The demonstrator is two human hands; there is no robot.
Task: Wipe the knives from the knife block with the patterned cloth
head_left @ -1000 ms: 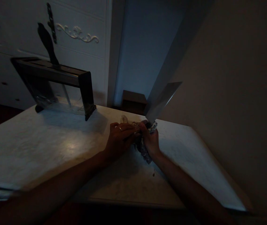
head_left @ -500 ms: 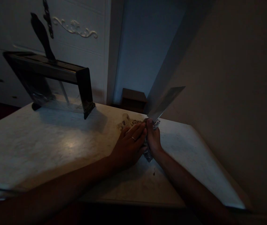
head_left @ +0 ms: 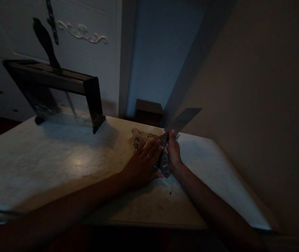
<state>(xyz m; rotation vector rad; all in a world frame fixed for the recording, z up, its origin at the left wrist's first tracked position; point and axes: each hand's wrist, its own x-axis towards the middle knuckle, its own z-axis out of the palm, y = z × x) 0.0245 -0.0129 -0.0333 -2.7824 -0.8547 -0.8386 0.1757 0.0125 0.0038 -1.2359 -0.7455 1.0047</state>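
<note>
A knife with a wide, flat blade (head_left: 184, 119) points up and away to the right over the table's far edge. Its handle is hidden in a crumpled patterned cloth (head_left: 165, 164), brown and grey with a paler part on the left. My right hand (head_left: 174, 152) is closed around the wrapped handle end from the right, thumb up near the blade's base. From the left, my left hand (head_left: 145, 162), a ring on one finger, presses the cloth against it, fingers together and thumb apart underneath.
A dark-framed, clear-sided knife block (head_left: 91, 84) stands at the left on the marble-patterned table (head_left: 60, 150), a black-handled knife (head_left: 45, 42) upright in it. A small dark crumb (head_left: 170, 191) lies near me. Behind are white cabinet doors (head_left: 91, 59), a brown box (head_left: 149, 111) and a wall.
The blade has tipped lower and turned its flat side more towards me. My left fingers have spread slightly and slid back, showing more of the cloth between the hands.
</note>
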